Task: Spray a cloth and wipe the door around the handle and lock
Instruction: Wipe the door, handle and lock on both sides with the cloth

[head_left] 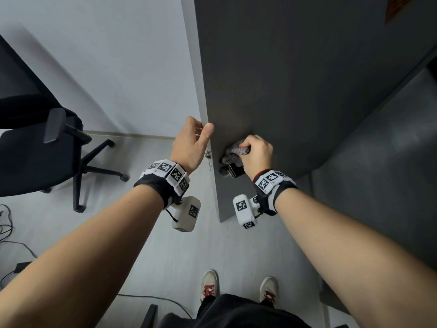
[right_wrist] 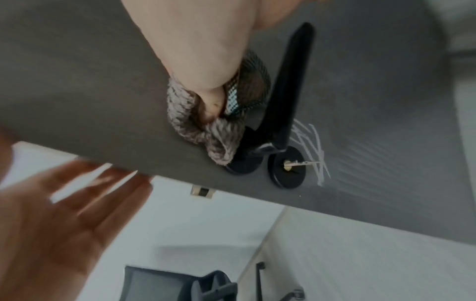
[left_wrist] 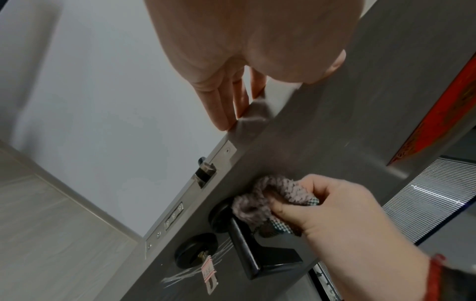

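Observation:
The dark grey door (head_left: 283, 79) stands ajar in front of me. My right hand (head_left: 256, 152) grips a bunched grey knitted cloth (head_left: 236, 151) and presses it on the door face just above the black lever handle (left_wrist: 247, 250). The cloth (left_wrist: 273, 197) touches the handle's round base. Beside that base sits the round black lock (left_wrist: 194, 251) with a tagged key in it and white scratch marks (right_wrist: 311, 146) around it. My left hand (head_left: 191, 143) steadies the door's free edge higher up, thumb on the face, straight fingers (left_wrist: 221, 106) along the edge.
A metal latch plate (left_wrist: 203, 173) runs down the door's edge. A black office chair (head_left: 47, 150) stands to the left by the white wall. Cables (head_left: 14, 245) lie on the floor at far left. A red decoration (left_wrist: 443, 101) hangs on the door. My shoes (head_left: 209, 285) are below.

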